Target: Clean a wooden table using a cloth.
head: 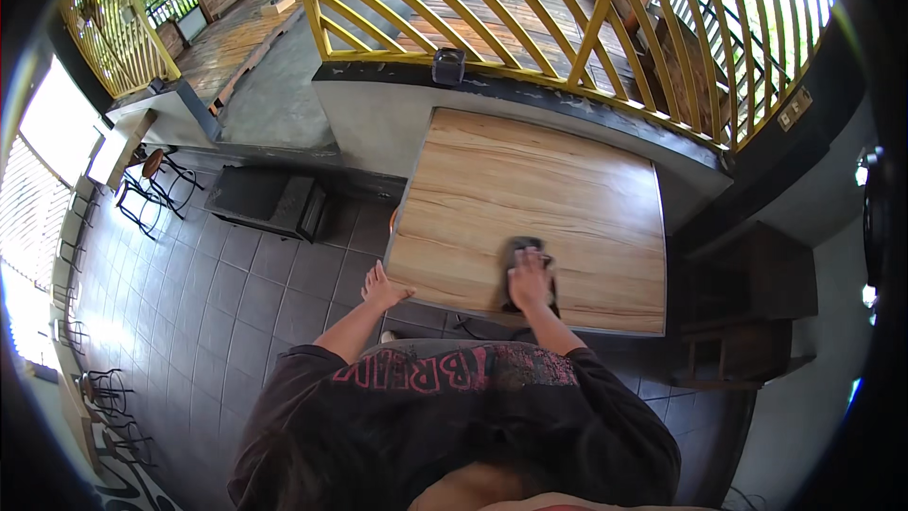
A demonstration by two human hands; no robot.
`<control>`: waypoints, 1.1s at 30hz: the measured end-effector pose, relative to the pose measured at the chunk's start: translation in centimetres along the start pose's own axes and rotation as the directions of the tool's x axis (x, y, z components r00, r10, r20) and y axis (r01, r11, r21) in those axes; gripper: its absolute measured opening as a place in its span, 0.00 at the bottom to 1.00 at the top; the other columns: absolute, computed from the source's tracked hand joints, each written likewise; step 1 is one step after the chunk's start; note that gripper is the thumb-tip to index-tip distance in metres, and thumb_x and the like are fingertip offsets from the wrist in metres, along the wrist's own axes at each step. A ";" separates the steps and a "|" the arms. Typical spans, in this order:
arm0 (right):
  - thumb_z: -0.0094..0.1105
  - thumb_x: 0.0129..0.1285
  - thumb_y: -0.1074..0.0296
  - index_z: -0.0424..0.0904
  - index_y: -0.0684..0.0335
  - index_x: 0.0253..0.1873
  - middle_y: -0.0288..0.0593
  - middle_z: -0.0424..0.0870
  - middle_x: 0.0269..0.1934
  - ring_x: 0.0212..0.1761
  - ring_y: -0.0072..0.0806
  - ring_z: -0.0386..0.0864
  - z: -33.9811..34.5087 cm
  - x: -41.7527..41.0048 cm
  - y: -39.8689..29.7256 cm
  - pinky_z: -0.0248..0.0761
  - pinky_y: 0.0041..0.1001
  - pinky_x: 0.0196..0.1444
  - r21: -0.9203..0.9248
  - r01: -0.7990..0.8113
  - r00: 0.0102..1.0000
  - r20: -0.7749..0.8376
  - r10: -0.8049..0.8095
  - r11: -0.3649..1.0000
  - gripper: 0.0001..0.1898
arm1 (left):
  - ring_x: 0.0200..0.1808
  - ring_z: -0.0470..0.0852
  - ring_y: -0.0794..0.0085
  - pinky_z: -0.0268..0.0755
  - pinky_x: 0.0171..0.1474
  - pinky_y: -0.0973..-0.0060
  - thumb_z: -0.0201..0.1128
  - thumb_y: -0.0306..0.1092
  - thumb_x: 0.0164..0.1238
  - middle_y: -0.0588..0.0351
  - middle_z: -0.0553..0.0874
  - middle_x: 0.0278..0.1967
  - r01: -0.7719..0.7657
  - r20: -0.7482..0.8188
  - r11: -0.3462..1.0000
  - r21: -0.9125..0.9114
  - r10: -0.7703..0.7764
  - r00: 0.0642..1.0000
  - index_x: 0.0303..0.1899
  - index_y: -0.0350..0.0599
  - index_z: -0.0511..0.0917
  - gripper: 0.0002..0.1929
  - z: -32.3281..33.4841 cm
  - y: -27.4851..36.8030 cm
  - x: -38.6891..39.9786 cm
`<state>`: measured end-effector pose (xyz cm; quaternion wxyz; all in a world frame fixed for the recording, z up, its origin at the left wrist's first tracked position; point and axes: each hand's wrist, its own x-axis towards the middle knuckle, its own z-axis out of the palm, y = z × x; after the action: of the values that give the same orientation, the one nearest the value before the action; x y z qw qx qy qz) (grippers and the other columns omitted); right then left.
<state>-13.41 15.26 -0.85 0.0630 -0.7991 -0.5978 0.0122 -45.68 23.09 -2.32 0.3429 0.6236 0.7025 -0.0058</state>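
My right hand [529, 280] lies flat on a dark cloth [526, 242], pressing it onto the wood-grain tabletop [525, 177] near the front edge. Motion blurs the cloth, and the hand covers much of it. At the table's front left corner is my left hand [384, 289], its fingers spread and its thumb along the edge. Nothing is held in that hand.
A low wall with a yellow slatted screen [454, 7] borders the table's far side, with a small dark container [448, 66] on its ledge. Left of the table sits a black box-like unit [266, 200]. Stools [152, 163] stand farther left, and dark wooden furniture [755, 273] is at right.
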 end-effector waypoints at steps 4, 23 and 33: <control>0.48 0.61 0.56 0.63 0.48 0.63 0.40 0.59 0.66 0.69 0.34 0.52 0.3 -4.0 0.0 0.45 0.50 0.65 0.316 0.557 0.823 -0.081 -0.563 0.768 0.24 | 0.69 0.45 0.56 0.43 0.64 0.47 0.67 0.67 0.34 0.50 0.50 0.67 0.006 -0.152 0.997 0.072 0.005 0.988 0.68 0.53 0.36 0.62 1.1 0.1 -0.6; 0.45 0.63 0.57 0.62 0.51 0.63 0.41 0.58 0.66 0.68 0.38 0.54 -0.9 -3.3 8.6 0.51 0.50 0.62 0.053 0.098 0.991 -0.101 -0.092 0.994 0.24 | 0.66 0.56 0.57 0.56 0.61 0.50 0.71 0.55 0.41 0.51 0.53 0.66 0.261 -0.103 0.959 -0.107 -0.271 0.957 0.68 0.60 0.36 0.57 0.5 2.4 -2.1; 0.45 0.62 0.54 0.59 0.47 0.66 0.37 0.53 0.68 0.70 0.37 0.50 -1.5 -5.9 17.8 0.53 0.49 0.61 0.092 -0.267 0.959 -0.072 0.274 0.959 0.26 | 0.62 0.63 0.49 0.61 0.61 0.59 0.73 0.55 0.38 0.40 0.59 0.61 0.097 -0.088 0.994 -0.052 -0.101 0.991 0.67 0.49 0.43 0.57 -1.4 1.7 -2.9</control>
<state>2.04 4.56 -1.75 0.1184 -0.8700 -0.4785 0.0116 -44.88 21.50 0.87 0.3246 0.5792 0.7474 0.0224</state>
